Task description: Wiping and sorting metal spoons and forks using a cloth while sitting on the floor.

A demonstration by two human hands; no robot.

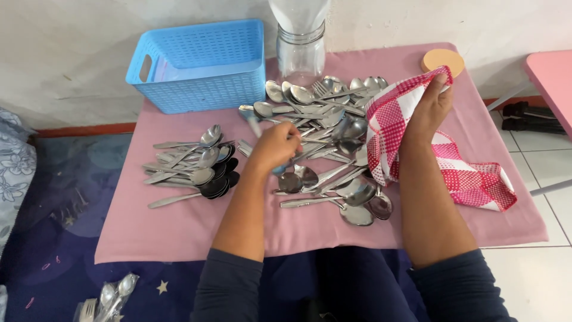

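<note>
My left hand is closed around a metal spoon whose blurred end sticks up to the left, over a big loose heap of steel spoons and forks in the middle of the pink-covered table. My right hand grips a red-and-white checked cloth, raised at the heap's right side; the cloth's tail trails down onto the table. A neater pile of spoons lies to the left of my left hand.
A blue plastic basket stands at the back left and a clear glass jar behind the heap. A round tan lid lies at the back right. More cutlery lies on the dark floor mat at lower left.
</note>
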